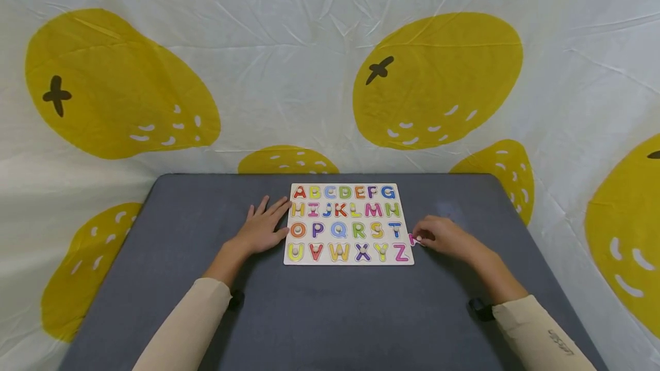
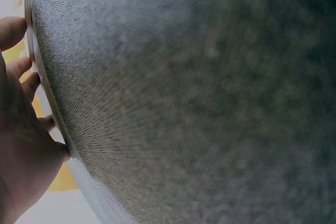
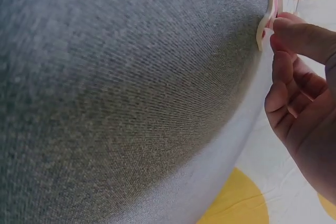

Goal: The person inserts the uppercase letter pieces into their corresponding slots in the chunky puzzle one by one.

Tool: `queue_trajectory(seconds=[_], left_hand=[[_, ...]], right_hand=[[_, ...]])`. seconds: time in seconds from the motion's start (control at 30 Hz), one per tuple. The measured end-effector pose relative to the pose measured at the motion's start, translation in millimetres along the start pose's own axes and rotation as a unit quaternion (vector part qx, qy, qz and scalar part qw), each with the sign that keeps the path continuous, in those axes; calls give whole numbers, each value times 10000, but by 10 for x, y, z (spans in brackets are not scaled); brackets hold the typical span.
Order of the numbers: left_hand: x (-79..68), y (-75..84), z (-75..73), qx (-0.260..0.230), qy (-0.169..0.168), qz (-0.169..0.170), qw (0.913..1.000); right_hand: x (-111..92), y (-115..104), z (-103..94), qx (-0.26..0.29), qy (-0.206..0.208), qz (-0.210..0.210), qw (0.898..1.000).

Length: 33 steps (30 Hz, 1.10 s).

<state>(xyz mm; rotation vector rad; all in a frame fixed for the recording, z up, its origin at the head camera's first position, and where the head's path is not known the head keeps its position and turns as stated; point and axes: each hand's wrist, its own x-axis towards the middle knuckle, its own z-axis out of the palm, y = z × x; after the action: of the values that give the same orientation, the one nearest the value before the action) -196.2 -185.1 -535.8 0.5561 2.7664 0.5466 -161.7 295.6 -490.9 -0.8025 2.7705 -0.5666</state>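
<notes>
A wooden alphabet puzzle board [image 1: 304,259] lies flat on the grey table, with colourful capital letters in rows and small knobs on many of them. My left hand [image 1: 260,231] rests at the board's left side, fingers spread and fingertips right at its edge. In the left wrist view, the fingers of the left hand [image 2: 26,129] line up along that edge. Just past the board's right edge, my right hand [image 1: 443,237] pinches a pink letter puzzle piece [image 3: 268,19] between thumb and fingertips. The fingers partly hide this piece, which is tilted close over the table.
The grey table [image 1: 340,314] extends around the board on every side. Behind it hangs a white cloth [image 1: 289,90] printed with yellow fruit shapes. Dark bands [image 1: 480,309] sit at both wrists, by the beige sleeves [image 1: 541,336].
</notes>
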Motion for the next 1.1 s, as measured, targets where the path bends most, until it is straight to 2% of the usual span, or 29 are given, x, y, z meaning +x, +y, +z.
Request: queue_trajectory(seconds=[0.23, 0.43, 0.63, 0.9, 1.1], left_hand=[[1, 16, -16, 112, -58, -27, 9999], [7, 18, -25, 136, -71, -40, 9999], [16, -2, -21, 132, -30, -32, 9999], [8, -4, -7, 58, -32, -27, 10000], [-1, -5, -5, 62, -26, -35, 10000]], right_hand=[[-5, -1, -3, 85, -128, 179, 9997], [-30, -36, -46, -63, 44, 145, 9999], [-11, -166, -80, 130, 39, 37, 9999], [35, -342, 9, 351, -154, -127, 9992], [68, -377, 122, 573, -193, -133, 9981]])
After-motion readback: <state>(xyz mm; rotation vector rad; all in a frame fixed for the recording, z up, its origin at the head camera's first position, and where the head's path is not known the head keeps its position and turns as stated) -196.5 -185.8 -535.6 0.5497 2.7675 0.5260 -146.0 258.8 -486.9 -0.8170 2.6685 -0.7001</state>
